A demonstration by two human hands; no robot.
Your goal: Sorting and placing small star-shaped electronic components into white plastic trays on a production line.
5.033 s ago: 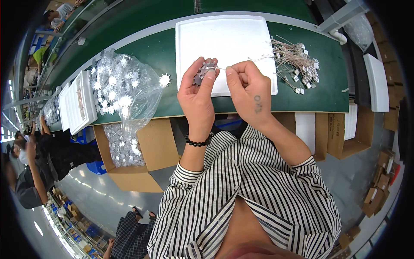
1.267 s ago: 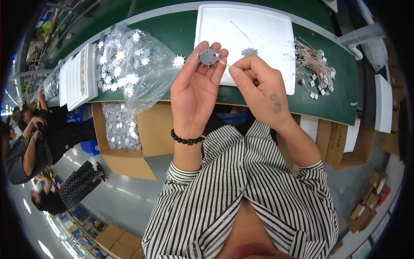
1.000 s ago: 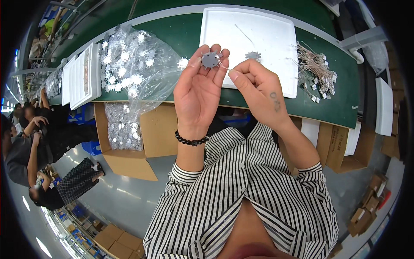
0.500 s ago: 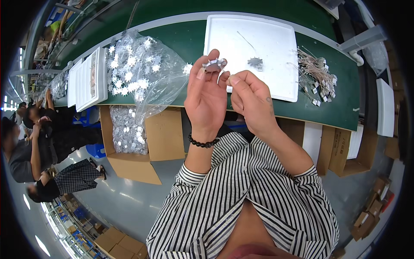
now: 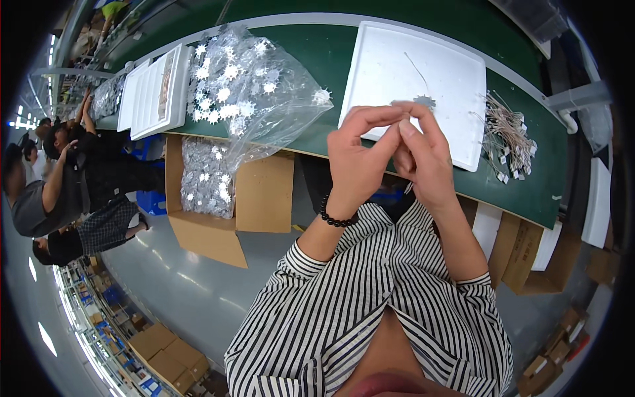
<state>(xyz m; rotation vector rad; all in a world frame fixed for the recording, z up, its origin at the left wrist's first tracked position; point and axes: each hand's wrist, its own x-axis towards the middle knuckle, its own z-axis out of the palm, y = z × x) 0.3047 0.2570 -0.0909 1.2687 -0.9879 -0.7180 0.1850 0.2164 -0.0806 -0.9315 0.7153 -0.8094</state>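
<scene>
1. Progress looks early, as I judge it: one grey star-shaped piece [image 5: 424, 101] lies around the middle of the white tray [image 5: 380, 66], a thin wire [image 5: 416, 68] stretching from it toward the tray's far edge. That much appears done.
2. The left hand [image 5: 354, 159] and right hand [image 5: 428, 160] meet over the near edge of the bench [image 5: 314, 53], in front of the tray, fingertips bunched together. Fingers cover the meeting point, so I cannot tell whether either grip is closed on a part; work there seems unfinished.
3. Much is left: a clear bag [image 5: 284, 116] of silvery stars [image 5: 225, 112] sits left of the tray, drooping over the bench's near edge.
4. A wire bundle [image 5: 509, 139] lies between the tray's right edge and the bench's right end, apparently unused.
5. Below the near edge, a cardboard box [image 5: 264, 192] holds more stars.
</scene>
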